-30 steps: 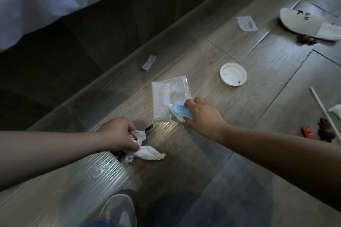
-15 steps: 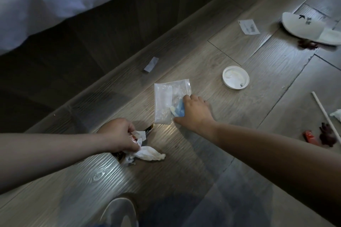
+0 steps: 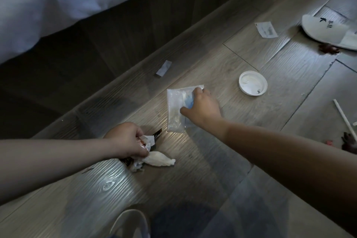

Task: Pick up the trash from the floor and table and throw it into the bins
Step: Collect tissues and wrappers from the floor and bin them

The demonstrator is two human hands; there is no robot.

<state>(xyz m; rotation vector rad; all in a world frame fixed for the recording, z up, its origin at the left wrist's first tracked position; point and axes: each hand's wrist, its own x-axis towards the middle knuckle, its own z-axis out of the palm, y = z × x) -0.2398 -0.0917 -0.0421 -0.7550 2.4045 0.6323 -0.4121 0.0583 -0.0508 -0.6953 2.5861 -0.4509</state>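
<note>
My left hand [image 3: 126, 140] grips a bundle of trash low on the wooden floor: crumpled white tissue [image 3: 158, 161] and a dark wrapper [image 3: 156, 133] that sticks out behind it. My right hand [image 3: 202, 107] lies on a clear plastic bag [image 3: 174, 110] flat on the floor. Its fingers are curled over the bag's far right corner, with a small blue scrap [image 3: 189, 103] under the palm. Whether the fingers pinch the bag or the scrap is hidden.
A white round lid [image 3: 253, 85] lies right of the bag. Two paper slips [image 3: 163, 68] [image 3: 266, 30], a white slipper [image 3: 328, 32], a white straw [image 3: 344, 118] and dark red scraps [image 3: 349, 143] are scattered around. A dark bed frame [image 3: 116, 31] borders the floor at the left. My shoe [image 3: 131, 224] is at the bottom.
My right hand has slid forward from the bag's near edge to its far right corner, carrying the blue scrap with it. The left hand has kept still with its bundle.
</note>
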